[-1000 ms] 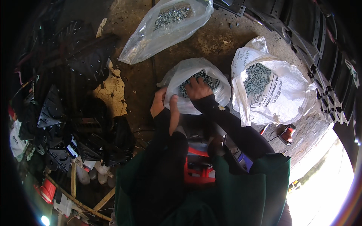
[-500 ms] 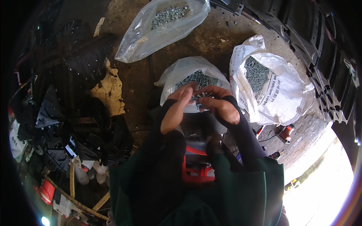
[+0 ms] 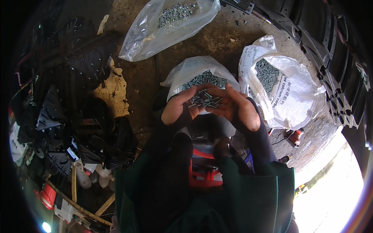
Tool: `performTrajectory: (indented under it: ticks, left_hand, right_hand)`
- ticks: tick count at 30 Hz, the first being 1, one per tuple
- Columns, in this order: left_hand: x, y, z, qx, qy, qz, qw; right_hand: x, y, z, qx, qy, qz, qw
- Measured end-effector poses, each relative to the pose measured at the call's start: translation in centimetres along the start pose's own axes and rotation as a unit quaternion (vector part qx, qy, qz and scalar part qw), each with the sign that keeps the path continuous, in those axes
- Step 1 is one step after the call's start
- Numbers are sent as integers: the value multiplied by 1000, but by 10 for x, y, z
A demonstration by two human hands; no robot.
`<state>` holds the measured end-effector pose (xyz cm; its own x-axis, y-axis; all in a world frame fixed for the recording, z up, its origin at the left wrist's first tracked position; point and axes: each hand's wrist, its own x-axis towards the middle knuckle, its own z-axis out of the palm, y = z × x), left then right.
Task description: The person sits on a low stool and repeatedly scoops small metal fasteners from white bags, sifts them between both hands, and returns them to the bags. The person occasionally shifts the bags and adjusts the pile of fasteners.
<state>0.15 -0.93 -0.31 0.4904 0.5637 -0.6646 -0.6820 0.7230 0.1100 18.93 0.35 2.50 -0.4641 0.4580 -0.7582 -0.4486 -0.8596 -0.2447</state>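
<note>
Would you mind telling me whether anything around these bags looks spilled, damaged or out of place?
Two small dark pieces lie loose on the floor right of the clear bag, outside any bag, too small to identify. At left, a tan patch looks ragged-edged. The screws cupped between left hand and right hand look ordinary.

I can make out dark two-script lettering on the white sack (image 3: pixel 303 105), dark figures on the pale bag (image 3: pixel 17 146) far left.
</note>
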Motion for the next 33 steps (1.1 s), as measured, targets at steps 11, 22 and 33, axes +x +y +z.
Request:
performTrajectory:
  ticks: [11,22,33]
  left_hand:
    - [-7,6,8,-16,48,14,999]
    - [-43,41,58,-33,-29,-30,999]
    - [-33,-11,177,63,-126,-101,985]
  right_hand:
    - [2,2,-7,48,-20,14,999]
    - [-42,-6,26,186,14,-40,982]
    - [-164,-47,5,122,77,-266,953]
